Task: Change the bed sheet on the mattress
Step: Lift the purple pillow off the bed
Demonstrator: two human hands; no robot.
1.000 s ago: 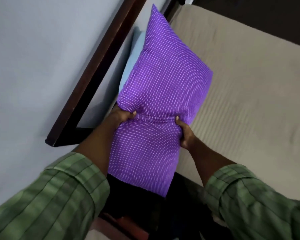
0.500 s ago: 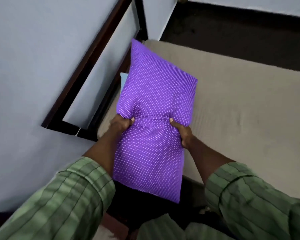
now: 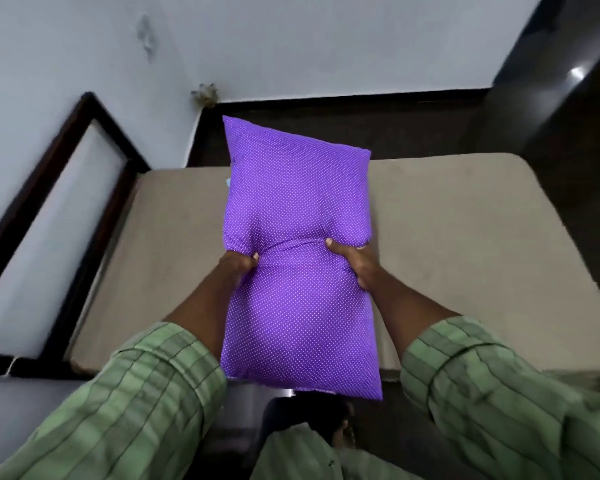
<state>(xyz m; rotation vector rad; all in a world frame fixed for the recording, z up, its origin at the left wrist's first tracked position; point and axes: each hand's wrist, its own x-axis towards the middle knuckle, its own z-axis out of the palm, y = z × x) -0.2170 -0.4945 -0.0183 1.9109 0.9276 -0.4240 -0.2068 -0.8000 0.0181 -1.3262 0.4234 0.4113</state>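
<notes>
purple white-dotted pillow [image 3: 298,271]; beige mattress [image 3: 465,244]; green-striped sleeves [image 3: 136,410].

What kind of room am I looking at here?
Most likely a bedroom. A bare beige mattress lies on a dark wooden bed frame against a plain wall, and the person's two hands hold a purple dotted pillow above it.

The pillow [image 3: 298,258] is held up over the near side of the mattress [image 3: 465,244], with the left hand [image 3: 238,268] on its left edge and the right hand [image 3: 355,263] on its right edge. The bed frame [image 3: 94,188] runs along the left side of the mattress, and the wall [image 3: 291,39] is to the left and at the far end. The floor [image 3: 413,129] lies between the far edge of the mattress and the far wall.
</notes>
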